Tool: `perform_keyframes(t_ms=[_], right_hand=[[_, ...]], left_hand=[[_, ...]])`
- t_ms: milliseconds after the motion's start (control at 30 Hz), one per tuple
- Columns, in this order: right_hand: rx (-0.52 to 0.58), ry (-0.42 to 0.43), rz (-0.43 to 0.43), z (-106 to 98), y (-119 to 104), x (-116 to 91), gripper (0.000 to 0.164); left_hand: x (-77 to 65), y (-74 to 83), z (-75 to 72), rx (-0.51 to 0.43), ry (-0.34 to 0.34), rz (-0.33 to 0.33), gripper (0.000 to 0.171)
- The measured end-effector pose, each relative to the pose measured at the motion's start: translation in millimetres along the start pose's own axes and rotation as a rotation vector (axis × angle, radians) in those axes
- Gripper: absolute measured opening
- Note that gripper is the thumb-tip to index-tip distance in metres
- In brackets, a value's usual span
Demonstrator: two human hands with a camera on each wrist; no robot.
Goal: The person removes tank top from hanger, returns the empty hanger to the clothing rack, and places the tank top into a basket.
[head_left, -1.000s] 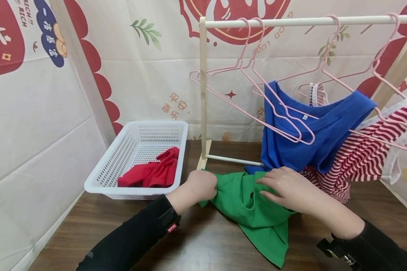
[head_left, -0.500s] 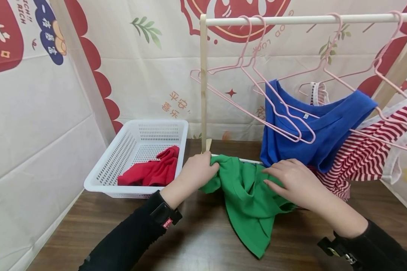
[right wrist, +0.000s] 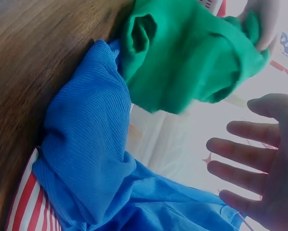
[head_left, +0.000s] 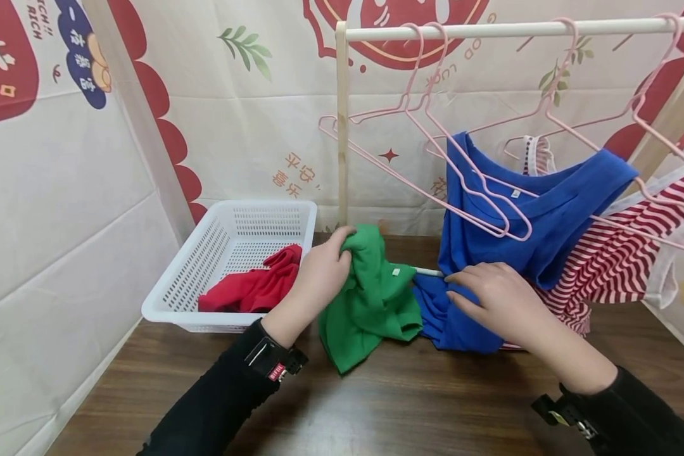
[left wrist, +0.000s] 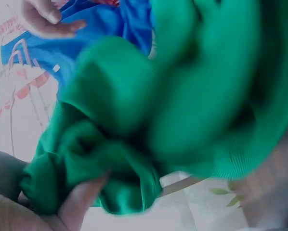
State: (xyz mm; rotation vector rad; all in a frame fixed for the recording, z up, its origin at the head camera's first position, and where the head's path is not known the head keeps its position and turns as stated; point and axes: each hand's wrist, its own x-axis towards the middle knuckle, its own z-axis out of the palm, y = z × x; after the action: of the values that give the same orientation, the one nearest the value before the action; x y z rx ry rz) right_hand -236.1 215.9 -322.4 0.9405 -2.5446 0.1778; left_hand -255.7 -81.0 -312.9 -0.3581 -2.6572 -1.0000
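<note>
A bunched green shirt (head_left: pixel 370 304) hangs from my left hand (head_left: pixel 323 269), which grips it near the rack's left post. In the left wrist view, thumb and fingers pinch folds of the green shirt (left wrist: pixel 110 144). My right hand (head_left: pixel 498 301) holds nothing; its fingers are spread in the right wrist view, in front of a blue top (right wrist: pixel 91 139). That blue top (head_left: pixel 490 234) hangs on a pink hanger, its lower part lying on the table. A small white label shows on the green shirt.
A white basket (head_left: pixel 173 304) with a red garment (head_left: pixel 256 285) stands on the left. Above runs a white rail (head_left: pixel 501 30) with several pink hangers (head_left: pixel 462 183). A red-and-white striped garment (head_left: pixel 610 266) hangs at the right. Printed cloth walls surround the wooden table (head_left: pixel 422 405).
My left hand has lifted the green shirt up and pulled it leftward, out from beneath my right hand. The blue top's lower part now shows. My right hand has barely moved.
</note>
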Motion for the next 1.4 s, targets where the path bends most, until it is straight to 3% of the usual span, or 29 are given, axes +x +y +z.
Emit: perform_keyframes(t_ms=[200,367,500,667,867,933,1033,1133,1267,1400], right_hand=[[0.022,-0.049,0.024,6,-1,5,0.023],[0.02,-0.075,0.02,11,-4,8,0.023],[0.027,-0.112,0.023,13,-7,9,0.023],[0.033,-0.165,0.022,17,-11,10,0.025],[0.023,-0.158,0.008,21,-14,11,0.024],[0.026,-0.156,0.009,21,-14,11,0.024],[0.03,-0.16,0.014,21,-15,10,0.024],[0.031,-0.173,0.018,21,-15,9,0.024],[0.025,-0.179,0.021,21,-14,9,0.025],[0.027,-0.173,0.026,19,-13,8,0.025]], left_hand=[[-3.5,-6.3,27.0,0.248,-0.133,0.146,0.044],[-9.0,-6.6,43.9,0.448,-0.258,0.151,0.055],[-13.0,-6.3,54.5,0.558,-0.319,0.164,0.054],[-18.5,-11.6,69.4,0.605,-0.397,0.155,0.056],[-22.0,-16.8,77.9,0.663,-0.506,0.132,0.104],[-22.1,-18.1,78.8,0.694,-0.526,0.148,0.112],[-21.4,-19.8,79.8,0.744,-0.52,0.199,0.105],[-21.2,-20.1,79.7,0.767,-0.511,0.266,0.086],[-21.3,-19.8,77.1,0.729,-0.502,0.346,0.064],[-21.2,-22.2,73.2,0.652,-0.476,0.357,0.062]])
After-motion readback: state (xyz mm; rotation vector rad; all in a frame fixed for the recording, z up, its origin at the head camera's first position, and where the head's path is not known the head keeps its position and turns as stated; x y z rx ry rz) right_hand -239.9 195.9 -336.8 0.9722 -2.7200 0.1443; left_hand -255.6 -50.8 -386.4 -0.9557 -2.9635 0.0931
